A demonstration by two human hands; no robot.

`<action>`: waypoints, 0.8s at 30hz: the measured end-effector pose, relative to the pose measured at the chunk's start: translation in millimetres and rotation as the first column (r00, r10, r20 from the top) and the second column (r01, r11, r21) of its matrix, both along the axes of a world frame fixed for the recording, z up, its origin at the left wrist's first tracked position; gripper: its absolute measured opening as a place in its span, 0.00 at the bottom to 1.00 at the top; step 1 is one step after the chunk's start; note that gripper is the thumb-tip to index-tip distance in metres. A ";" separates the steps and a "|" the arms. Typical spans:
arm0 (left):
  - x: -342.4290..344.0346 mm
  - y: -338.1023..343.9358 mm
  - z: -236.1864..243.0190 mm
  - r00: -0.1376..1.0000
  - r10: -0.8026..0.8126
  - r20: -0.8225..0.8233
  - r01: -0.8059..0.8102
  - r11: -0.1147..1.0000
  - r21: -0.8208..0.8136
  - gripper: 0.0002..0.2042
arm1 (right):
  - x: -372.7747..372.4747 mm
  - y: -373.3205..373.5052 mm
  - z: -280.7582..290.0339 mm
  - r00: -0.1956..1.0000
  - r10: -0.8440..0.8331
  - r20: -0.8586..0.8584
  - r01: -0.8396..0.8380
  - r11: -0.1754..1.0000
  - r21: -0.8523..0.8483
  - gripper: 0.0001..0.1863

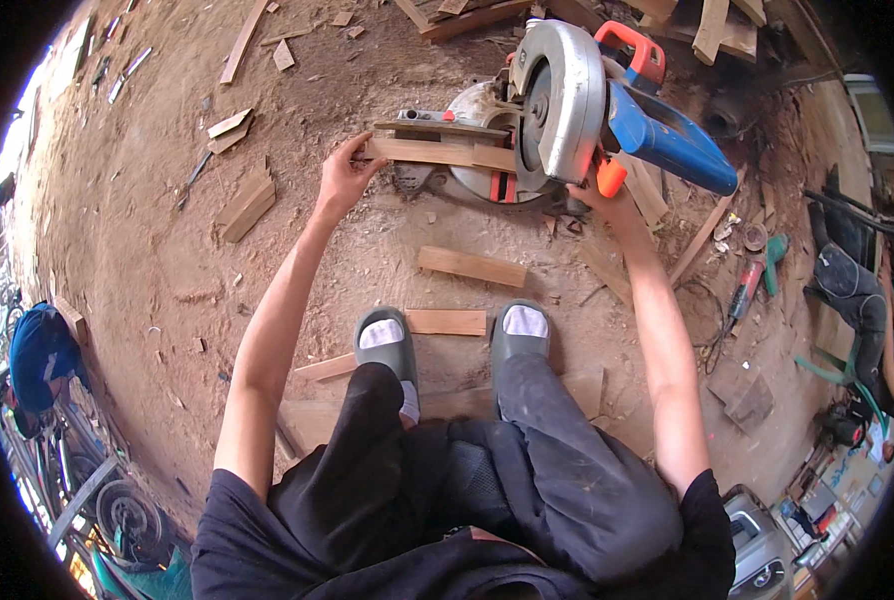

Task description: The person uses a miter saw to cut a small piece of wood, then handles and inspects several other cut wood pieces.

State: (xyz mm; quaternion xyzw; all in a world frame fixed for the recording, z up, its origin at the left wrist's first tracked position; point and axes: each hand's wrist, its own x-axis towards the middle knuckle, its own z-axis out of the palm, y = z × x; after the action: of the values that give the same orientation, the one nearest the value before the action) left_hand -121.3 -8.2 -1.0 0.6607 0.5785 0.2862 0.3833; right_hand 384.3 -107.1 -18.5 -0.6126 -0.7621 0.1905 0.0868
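Observation:
My left hand (345, 178) grips the left end of a narrow wooden strip (422, 151), thumb and fingers closed around it. The strip lies across the base of a miter saw (567, 95), against its fence (447, 129). A short wooden piece (494, 158) lies by the strip's right end, beside the round blade (538, 108). My right hand (609, 198) is at the saw's right side, below the blue motor housing (662, 135) and next to an orange part (611, 178). The saw hides most of its fingers, so their hold cannot be made out.
Cut wood blocks (472, 266) lie on the dirt floor before the saw, one (447, 321) between my feet. A plank (577, 393) lies under my legs. Right of me are a green-and-red power tool (749, 280) and another person (857, 270). Scrap wood (477, 18) is piled behind.

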 end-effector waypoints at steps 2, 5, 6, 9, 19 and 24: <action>4.5 0.7 1.1 1.000 0.000 -0.016 0.000 1.000 0.011 0.30 | -2.7 4.8 8.9 0.997 -0.072 0.038 0.076 0.990 -0.115 0.47; -7.5 -1.8 3.8 0.994 0.008 -0.110 0.002 0.995 0.097 0.31 | -53.7 13.9 62.7 0.972 -0.193 -0.134 0.149 0.948 -0.282 0.38; -5.1 -1.7 4.5 0.993 0.005 -0.120 0.007 0.995 0.100 0.30 | -53.6 11.2 66.7 0.968 -0.167 -0.186 0.130 0.972 -0.198 0.30; 4.3 0.1 9.1 0.991 -0.014 -0.136 0.026 0.996 0.083 0.31 | -39.0 7.0 60.6 0.947 -0.059 -0.314 0.077 0.996 0.044 0.24; 28.9 -3.4 26.8 0.932 -0.020 -0.363 0.183 0.889 0.420 0.35 | -3.6 3.1 28.3 0.994 -0.074 -0.086 0.080 0.995 0.065 0.31; 54.1 -1.4 31.3 0.890 -0.223 -0.398 0.393 0.818 0.420 0.33 | 10.8 2.2 46.3 0.999 -0.014 0.050 0.012 0.999 0.049 0.25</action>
State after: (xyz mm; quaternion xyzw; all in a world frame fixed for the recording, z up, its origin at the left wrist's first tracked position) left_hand -67.1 -9.6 30.3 0.8601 0.4263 0.2413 0.1421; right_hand 395.1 -104.9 27.8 -0.6200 -0.7644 0.1559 0.0836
